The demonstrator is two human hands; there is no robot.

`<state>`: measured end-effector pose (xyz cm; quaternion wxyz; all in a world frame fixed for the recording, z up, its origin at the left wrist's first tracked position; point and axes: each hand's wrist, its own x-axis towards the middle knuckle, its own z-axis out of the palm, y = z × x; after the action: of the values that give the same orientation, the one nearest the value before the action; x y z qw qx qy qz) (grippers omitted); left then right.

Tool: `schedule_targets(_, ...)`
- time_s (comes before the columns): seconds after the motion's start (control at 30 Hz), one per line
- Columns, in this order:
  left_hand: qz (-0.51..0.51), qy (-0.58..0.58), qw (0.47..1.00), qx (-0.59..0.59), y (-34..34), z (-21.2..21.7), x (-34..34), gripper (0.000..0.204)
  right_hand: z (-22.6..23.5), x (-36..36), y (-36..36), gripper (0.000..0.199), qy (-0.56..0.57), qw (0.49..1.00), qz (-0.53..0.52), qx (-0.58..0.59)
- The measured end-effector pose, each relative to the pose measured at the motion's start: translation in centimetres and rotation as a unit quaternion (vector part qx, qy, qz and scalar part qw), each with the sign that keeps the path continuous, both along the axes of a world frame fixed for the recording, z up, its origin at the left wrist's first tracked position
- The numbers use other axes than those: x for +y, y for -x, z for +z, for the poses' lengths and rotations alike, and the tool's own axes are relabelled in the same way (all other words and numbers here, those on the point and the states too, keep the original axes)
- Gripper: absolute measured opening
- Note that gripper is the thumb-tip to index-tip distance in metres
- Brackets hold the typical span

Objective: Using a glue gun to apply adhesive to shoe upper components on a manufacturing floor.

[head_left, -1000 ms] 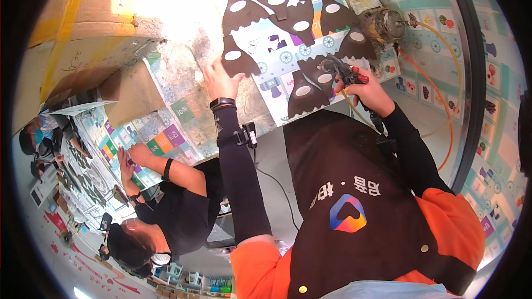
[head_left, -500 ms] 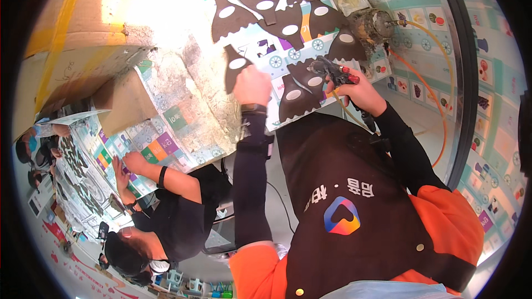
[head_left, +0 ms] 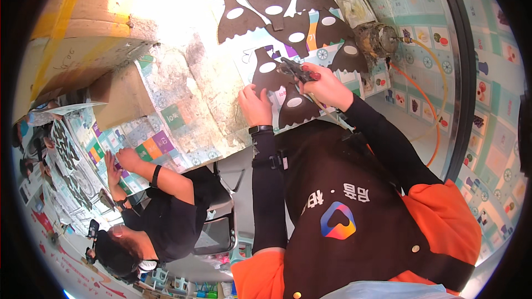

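Observation:
Several dark brown flared cutouts with scalloped edges and white ovals lie on a printed sheet. My left hand is at the lower edge of one cutout, its fingers apart and slightly bent. My right hand is closed round a small spray gun with red parts and a thin hose trailing from it. The gun's head is over the sheet, just right of that cutout. Below it another cutout lies near the front edge. My right hand and the gun cover part of the cutouts.
At the left, a co-worker in black bends over the same patterned table. Cardboard boxes stand at the far left. Beside the sheet is a grimy round metal part with an orange hose. A dark metal frame rises at the right.
My left hand has brought a cutout rightward onto the sheet and its fingers have loosened. My right hand with the spray gun has moved left, toward that cutout.

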<state>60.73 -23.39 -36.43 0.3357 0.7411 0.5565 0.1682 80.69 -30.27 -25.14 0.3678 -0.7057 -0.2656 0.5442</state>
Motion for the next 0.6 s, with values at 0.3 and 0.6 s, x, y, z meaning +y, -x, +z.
schedule_targets(0.3,-0.002,0.022,1.000,0.013,-0.1,-0.2,0.4,0.034,-2.0,2.1,0.2,0.025,-0.018,0.999,0.020,-0.031)
schedule_targets(0.6,-0.005,0.039,0.999,0.015,-0.3,0.2,0.6,0.033,-0.3,1.6,0.3,0.022,0.045,0.998,0.036,0.010)
